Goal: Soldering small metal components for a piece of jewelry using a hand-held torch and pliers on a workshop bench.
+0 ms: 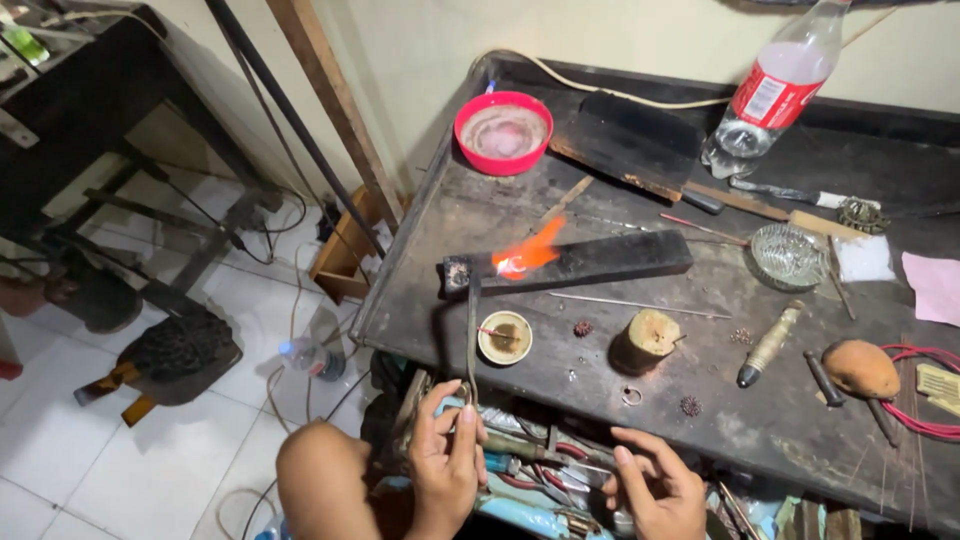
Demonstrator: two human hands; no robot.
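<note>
My left hand (446, 450) grips the handle of a thin metal torch (471, 320) that runs up to a dark head. An orange flame (530, 252) burns at its tip against the near left end of a long black block (590, 262) on the workbench. My right hand (652, 487) hovers at the bench's front edge with fingers apart, holding nothing, above an open drawer of tools (545, 470). A small round dish (505, 337) sits just right of the torch shaft.
On the dark workbench (440, 220) sit a red bowl (503, 132), a plastic bottle (772, 90), a glass ashtray (786, 256), a wooden stump (648, 338), a ring (631, 395), a wood-handled tool (768, 345) and red wire (925, 400). White tiled floor with cables lies left.
</note>
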